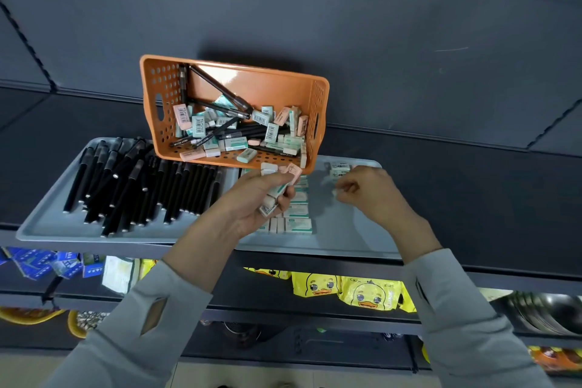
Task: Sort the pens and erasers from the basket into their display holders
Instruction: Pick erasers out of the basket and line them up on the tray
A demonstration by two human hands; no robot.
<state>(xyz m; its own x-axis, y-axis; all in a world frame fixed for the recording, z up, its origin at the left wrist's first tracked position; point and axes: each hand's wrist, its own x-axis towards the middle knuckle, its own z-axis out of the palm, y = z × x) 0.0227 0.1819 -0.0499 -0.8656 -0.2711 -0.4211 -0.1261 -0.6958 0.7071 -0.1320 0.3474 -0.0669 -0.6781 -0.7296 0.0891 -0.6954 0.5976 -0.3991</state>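
An orange perforated basket [163, 94] leans tilted on the shelf, holding black pens [220, 90] and several wrapped erasers [271, 132]. My left hand [252, 201] grips a bunch of erasers [277, 189] just below the basket's front rim. Over the right tray my right hand [368, 195] pinches a small eraser [336, 193]. The left grey tray [47, 220] holds rows of black pens [141, 189]. The right grey tray [346, 239] has a column of erasers [297, 219] and a couple more erasers [339, 168] at its back.
Both trays sit on a dark shelf against a dark back panel [409, 72]. Below hang yellow duck packs [371, 294], blue packets [41, 263] and metal bowls [548, 312] on lower shelves.
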